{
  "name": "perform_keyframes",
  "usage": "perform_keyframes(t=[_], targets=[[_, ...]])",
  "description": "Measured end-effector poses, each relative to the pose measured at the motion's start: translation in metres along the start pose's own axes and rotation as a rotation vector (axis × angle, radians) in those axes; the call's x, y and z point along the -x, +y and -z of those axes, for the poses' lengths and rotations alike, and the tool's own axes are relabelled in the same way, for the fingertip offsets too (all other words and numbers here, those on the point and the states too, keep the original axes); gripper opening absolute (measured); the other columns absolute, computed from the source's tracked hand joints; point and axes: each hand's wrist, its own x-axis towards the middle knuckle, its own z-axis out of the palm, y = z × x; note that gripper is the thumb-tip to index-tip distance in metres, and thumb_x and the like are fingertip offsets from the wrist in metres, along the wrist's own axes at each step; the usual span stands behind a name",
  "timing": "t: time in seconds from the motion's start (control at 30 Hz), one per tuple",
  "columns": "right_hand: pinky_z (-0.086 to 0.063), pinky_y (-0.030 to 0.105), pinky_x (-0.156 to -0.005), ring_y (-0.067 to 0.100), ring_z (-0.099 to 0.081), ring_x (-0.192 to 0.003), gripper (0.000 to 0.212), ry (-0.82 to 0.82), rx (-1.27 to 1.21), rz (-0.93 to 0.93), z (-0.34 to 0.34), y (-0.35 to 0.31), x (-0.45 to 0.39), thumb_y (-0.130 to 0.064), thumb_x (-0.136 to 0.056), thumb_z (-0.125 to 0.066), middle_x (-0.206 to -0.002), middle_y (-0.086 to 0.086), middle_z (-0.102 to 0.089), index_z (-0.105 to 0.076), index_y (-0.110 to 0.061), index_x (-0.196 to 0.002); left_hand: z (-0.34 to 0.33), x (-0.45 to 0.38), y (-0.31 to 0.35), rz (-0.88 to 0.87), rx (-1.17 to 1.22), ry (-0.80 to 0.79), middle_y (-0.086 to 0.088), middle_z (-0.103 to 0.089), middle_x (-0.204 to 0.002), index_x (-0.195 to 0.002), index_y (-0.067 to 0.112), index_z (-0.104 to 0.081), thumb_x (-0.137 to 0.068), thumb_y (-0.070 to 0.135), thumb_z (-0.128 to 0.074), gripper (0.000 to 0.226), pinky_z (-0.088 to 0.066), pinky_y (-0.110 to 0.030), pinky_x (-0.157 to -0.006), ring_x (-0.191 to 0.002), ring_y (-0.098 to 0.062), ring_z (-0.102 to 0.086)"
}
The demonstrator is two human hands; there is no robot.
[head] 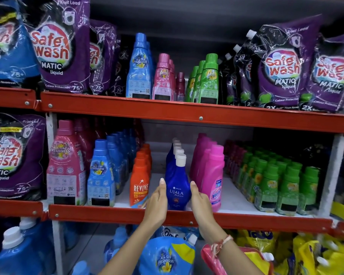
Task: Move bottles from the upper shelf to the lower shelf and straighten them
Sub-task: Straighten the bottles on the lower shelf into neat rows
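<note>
A dark blue Ujala bottle [178,187] with a white cap stands upright at the front of a row on the lower shelf [187,215]. My left hand [157,203] lies flat against its left side and my right hand [200,203] against its right side, so both hands clasp it. An orange Revive bottle [139,185] stands just left of it and a pink Vanish bottle [214,179] just right. On the upper shelf [187,112] stand a tall blue bottle [140,68], pink bottles [163,78] and green bottles [208,80].
Purple Safe Wash pouches [62,46] fill both ends of the upper shelf. On the lower shelf, large pink and blue bottles [101,175] sit at the left and rows of green bottles [276,183] at the right. Below, blue jugs and yellow pouches [316,255] crowd the bottom level.
</note>
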Motion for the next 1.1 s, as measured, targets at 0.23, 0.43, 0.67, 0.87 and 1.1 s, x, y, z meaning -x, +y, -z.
perform_keyframes(t=[0.23, 0.43, 0.67, 0.87, 1.1], targets=[[-0.051, 0.039, -0.087, 0.022, -0.067, -0.089, 0.049, 0.001, -0.049, -0.015, -0.004, 0.001, -0.008, -0.048, -0.098, -0.035, -0.098, 0.011, -0.074, -0.067, -0.011, -0.093, 0.008, 0.016, 0.014, -0.019, 0.024, -0.068, -0.001, -0.056, -0.136, -0.134, 0.020, -0.050, -0.072, 0.085, -0.012, 0.098, -0.034, -0.042, -0.112, -0.124, -0.016, -0.051], [-0.052, 0.039, -0.083, 0.031, -0.068, -0.091, 0.054, 0.076, 0.033, 0.144, 0.002, -0.002, 0.001, -0.044, -0.100, -0.035, -0.093, 0.018, -0.074, -0.071, -0.004, -0.093, 0.010, 0.018, 0.013, -0.046, -0.027, -0.079, 0.007, -0.061, -0.118, -0.111, 0.029, -0.059, -0.082, 0.075, -0.014, 0.070, -0.038, -0.024, -0.098, -0.108, -0.004, -0.053], [-0.048, 0.037, -0.079, 0.020, -0.064, -0.088, 0.034, 0.468, -0.160, 0.321, 0.050, -0.002, -0.010, -0.035, -0.101, -0.037, -0.099, 0.006, -0.072, -0.066, -0.018, -0.094, -0.017, 0.031, 0.026, -0.274, -0.067, 0.176, 0.001, -0.063, -0.107, -0.103, 0.018, -0.064, -0.095, 0.048, -0.025, 0.050, -0.039, -0.026, -0.090, -0.103, -0.011, -0.058], [-0.024, 0.043, -0.116, 0.028, -0.032, -0.143, 0.067, 0.101, -0.274, -0.113, 0.080, 0.005, -0.040, -0.054, -0.099, -0.022, -0.156, 0.012, -0.033, -0.026, -0.010, -0.151, -0.055, 0.034, 0.045, 0.145, 0.014, -0.397, 0.000, -0.024, -0.158, -0.151, 0.021, -0.024, -0.062, 0.092, -0.006, 0.115, -0.013, -0.040, -0.119, -0.145, -0.017, -0.021], [-0.032, 0.030, -0.103, 0.026, -0.044, -0.137, 0.094, -0.067, -0.224, -0.130, 0.082, 0.015, -0.046, -0.072, -0.087, -0.012, -0.147, 0.016, -0.046, -0.038, -0.002, -0.145, -0.072, 0.041, 0.061, 0.176, 0.139, -0.402, -0.030, -0.013, -0.147, -0.140, -0.003, -0.009, -0.064, 0.086, -0.009, 0.117, -0.008, -0.054, -0.111, -0.136, -0.045, -0.011]])
